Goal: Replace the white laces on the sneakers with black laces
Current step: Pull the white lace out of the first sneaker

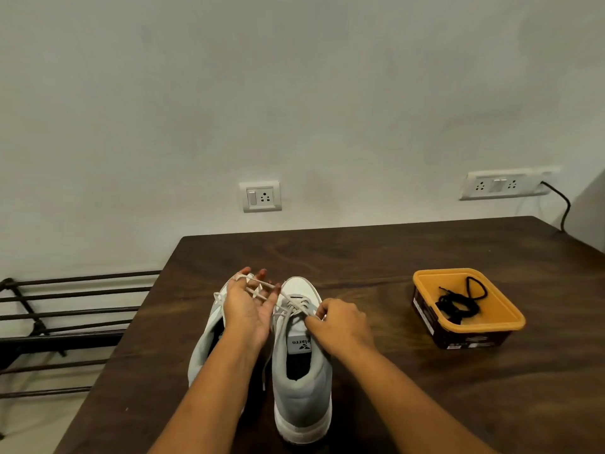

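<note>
Two grey-and-white sneakers stand side by side on the dark wooden table (393,371), toes pointing away from me. The right sneaker (301,381) carries a white lace (293,306) through its eyelets. My right hand (340,326) pinches that lace just above the tongue. A strand runs from there to my left hand (250,306), which is raised over the left sneaker (206,342) with the lace looped round its spread fingers. The black laces (458,304) lie coiled in an orange-rimmed tub (491,326) at the right.
A black metal rack (65,322) stands left of the table, lower down. On the wall behind are a socket plate (261,196) and a longer switch plate (504,185) with a black cable hanging from it.
</note>
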{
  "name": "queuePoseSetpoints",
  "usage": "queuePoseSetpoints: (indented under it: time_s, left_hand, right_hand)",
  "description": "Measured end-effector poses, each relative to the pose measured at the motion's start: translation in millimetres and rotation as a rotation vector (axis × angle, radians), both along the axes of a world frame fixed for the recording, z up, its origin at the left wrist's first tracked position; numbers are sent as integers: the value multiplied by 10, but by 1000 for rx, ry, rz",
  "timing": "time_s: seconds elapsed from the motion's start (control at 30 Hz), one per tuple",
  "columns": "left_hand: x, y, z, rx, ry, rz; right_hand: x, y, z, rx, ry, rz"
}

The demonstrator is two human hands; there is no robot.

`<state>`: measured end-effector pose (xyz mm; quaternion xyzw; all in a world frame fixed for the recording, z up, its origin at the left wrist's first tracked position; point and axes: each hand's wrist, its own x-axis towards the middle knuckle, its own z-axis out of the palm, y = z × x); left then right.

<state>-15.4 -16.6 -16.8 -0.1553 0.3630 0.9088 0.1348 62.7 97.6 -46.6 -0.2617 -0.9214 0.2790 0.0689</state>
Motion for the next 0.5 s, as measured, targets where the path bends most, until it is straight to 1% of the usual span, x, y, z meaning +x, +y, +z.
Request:
queuePoseSetpoints:
  time_s: [0.07,0.3,0.37,0.47,0.5]
  left_hand:
    - [-9,-13,-4,19,19,76]
    - [-59,-46,-9,-130,123,351]
    - [-83,-78,-2,-95,122,355]
    - [-109,-171,27,73,75,311]
    - [-112,-211,32,99,56,274]
  right_hand:
    - [0,-18,11,-1,1,5]
    - [-1,-50,10,-13,-4,-14]
    - [-1,-58,10,-20,0,-20]
    - [1,-64,4,-36,2,-29]
    - [6,-66,8,-44,2,-30]
